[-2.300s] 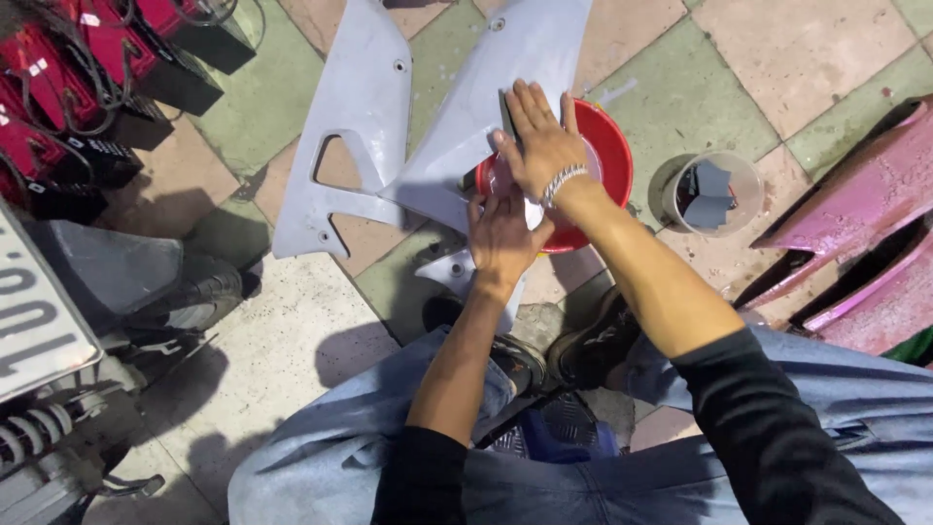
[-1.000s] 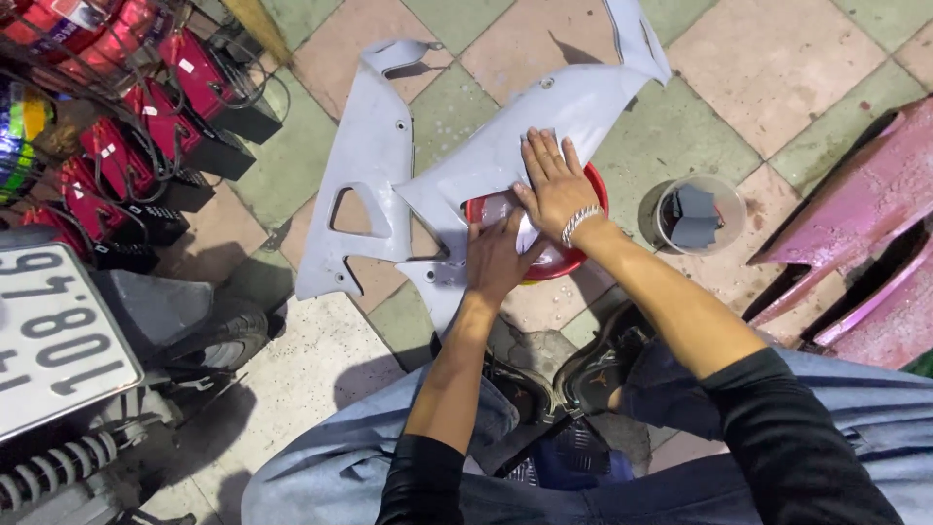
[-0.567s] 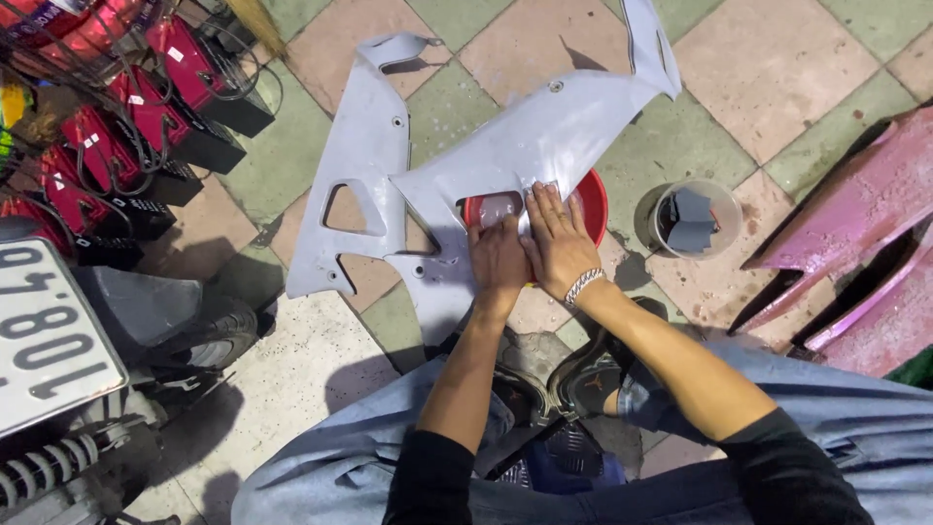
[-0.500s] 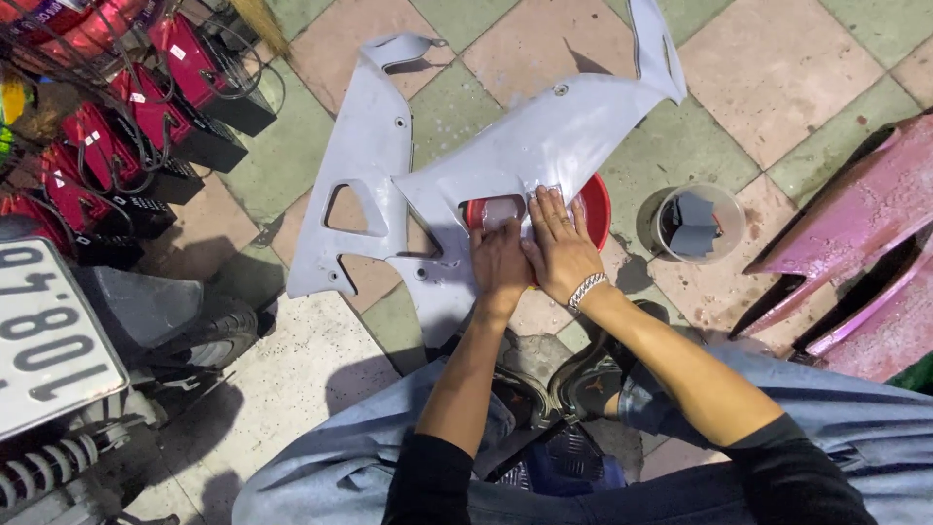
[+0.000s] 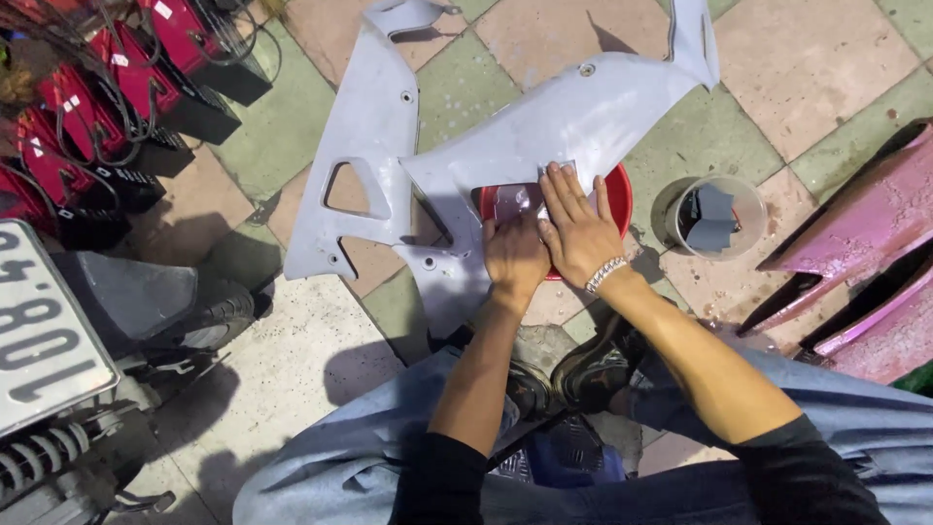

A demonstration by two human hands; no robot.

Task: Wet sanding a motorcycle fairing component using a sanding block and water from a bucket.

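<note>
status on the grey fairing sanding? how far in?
Done: the large grey plastic fairing panel looks evenly matte and dull across its upper surface. In hand: the right hand presses a small grey sanding sheet flat on the panel's lower edge over the red round basin; the left hand steadies beside it. Left: cannot tell.

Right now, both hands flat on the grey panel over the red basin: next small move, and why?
Probably slide the right hand with its small sanding sheet along the grey fairing panel, while the left hand braces the edge. The sheet is already pressed flat under the fingertips, and the panel rests over the red basin.
</note>
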